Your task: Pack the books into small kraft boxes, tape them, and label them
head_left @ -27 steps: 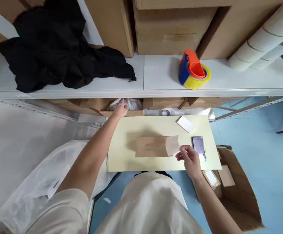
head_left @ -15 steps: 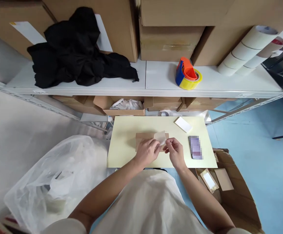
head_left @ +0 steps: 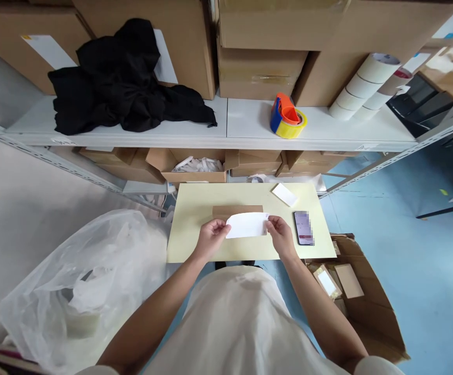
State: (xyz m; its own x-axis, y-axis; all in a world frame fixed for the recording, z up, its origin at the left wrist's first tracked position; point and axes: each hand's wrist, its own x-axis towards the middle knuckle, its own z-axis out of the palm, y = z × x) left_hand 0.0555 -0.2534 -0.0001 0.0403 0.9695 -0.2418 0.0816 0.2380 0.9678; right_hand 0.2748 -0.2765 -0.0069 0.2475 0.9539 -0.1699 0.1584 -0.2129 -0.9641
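Observation:
A white paper label (head_left: 247, 225) is stretched between my two hands above the pale yellow table (head_left: 189, 239). My left hand (head_left: 212, 237) pinches its left end, and my right hand (head_left: 281, 236) pinches its right end, where small dark print shows. Behind the label lies a flat brown cardboard box (head_left: 236, 210), its near part hidden by the paper. To the right of my right hand rests a phone (head_left: 302, 229) with its screen lit. A thin white block or stack of labels (head_left: 285, 195) lies near the table's far edge.
A shelf (head_left: 246, 117) beyond the table carries black cloth (head_left: 121, 78), a tape dispenser (head_left: 287, 120) and several tape rolls (head_left: 363, 83). A clear plastic bag (head_left: 128, 265) stands at left. An opened carton (head_left: 380, 317) holding cardboard pieces sits at right.
My hands have moved apart, and the label now spans between them, raised in front of the box. Before, they were close together over the box with a translucent piece of paper. The view has shifted slightly.

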